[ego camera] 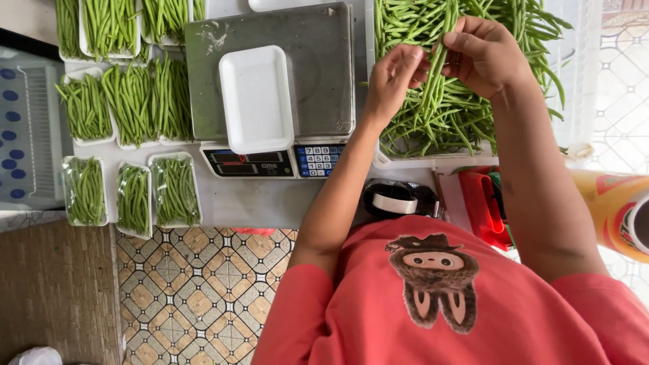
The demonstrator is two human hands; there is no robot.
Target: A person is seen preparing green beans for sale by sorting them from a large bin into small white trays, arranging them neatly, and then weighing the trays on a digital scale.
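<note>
A white crate (433, 161) holds a big heap of loose green beans (466, 115) at the top right. Over the heap, my right hand (487, 54) is closed around the top of a small bunch of beans (433, 84) that hangs down from it. My left hand (392, 78) pinches the same bunch from the left side. Left of the crate stands a metal weighing scale (324, 74) with an empty white foam tray (257, 98) lying on its platform.
Open foam trays filled with beans (132, 101) lie left of the scale, and three wrapped trays (133, 198) sit at the table's near edge. A tape roll (395, 201), a red dispenser (483, 203) and an orange-yellow container (612, 209) lie near my body. Patterned floor tiles (203, 290) show below.
</note>
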